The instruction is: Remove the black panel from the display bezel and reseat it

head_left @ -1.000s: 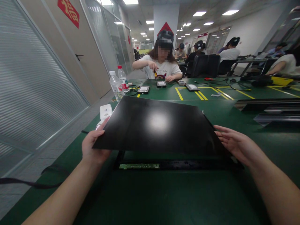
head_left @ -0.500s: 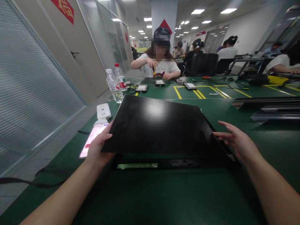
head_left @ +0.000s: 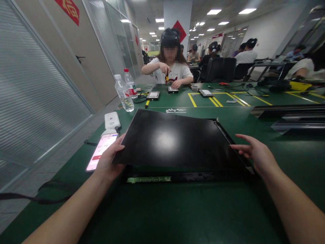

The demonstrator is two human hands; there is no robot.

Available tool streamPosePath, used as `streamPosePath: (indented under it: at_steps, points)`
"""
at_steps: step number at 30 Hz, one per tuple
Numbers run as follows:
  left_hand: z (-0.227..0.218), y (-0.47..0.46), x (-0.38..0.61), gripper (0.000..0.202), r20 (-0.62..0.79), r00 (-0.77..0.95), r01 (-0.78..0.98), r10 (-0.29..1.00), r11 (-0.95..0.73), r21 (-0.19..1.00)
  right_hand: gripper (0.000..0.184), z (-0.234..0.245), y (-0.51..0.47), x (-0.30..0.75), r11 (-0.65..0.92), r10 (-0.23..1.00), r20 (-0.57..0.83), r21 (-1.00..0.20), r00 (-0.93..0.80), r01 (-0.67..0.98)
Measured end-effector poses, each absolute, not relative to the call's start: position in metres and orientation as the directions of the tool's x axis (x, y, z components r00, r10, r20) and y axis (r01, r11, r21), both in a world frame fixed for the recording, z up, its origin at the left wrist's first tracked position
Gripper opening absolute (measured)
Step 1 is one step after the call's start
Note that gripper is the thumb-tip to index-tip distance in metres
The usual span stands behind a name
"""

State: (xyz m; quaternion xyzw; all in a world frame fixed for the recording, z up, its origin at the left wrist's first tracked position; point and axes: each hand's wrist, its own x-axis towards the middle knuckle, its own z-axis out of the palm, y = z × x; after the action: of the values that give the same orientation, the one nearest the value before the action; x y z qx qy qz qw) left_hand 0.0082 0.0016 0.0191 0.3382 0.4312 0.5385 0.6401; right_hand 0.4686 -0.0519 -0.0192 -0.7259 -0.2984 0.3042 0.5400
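Tilted over the black frame [head_left: 203,177], the panel [head_left: 182,140] could slip and chip, as only the left hand [head_left: 108,162] has fingers clamped on it, the right hand [head_left: 262,157] holding its fingers apart.

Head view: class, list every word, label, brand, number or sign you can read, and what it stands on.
"福": door sign.
"Cat", probably: shirt; other lettering unclear.
"01", "14", apparently: phone, blurred.
Too small or blurred: bottle label, drive label, power bank mark, pillar sign.
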Motion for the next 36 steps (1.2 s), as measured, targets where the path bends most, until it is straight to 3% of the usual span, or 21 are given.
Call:
streamPosePath:
  at_steps: [12,20,36]
  points:
    - [0.018,-0.001,0.017,0.062,-0.251,0.031,-0.407,0.968,0.242,0.881,0.051,-0.020,-0.053,0.475,-0.230,0.732,-0.098,-0.967,0.674,0.110]
    - [0.014,0.000,0.016,0.072,-0.294,0.030,-0.416,0.955,0.279,0.865,0.050,-0.021,-0.053,0.473,-0.248,0.729,-0.091,-0.959,0.679,0.138]
    - [0.011,0.001,0.017,0.069,-0.255,0.068,-0.376,0.964,0.262,0.889,0.049,-0.031,-0.052,0.482,-0.227,0.758,-0.016,-0.943,0.652,0.242]
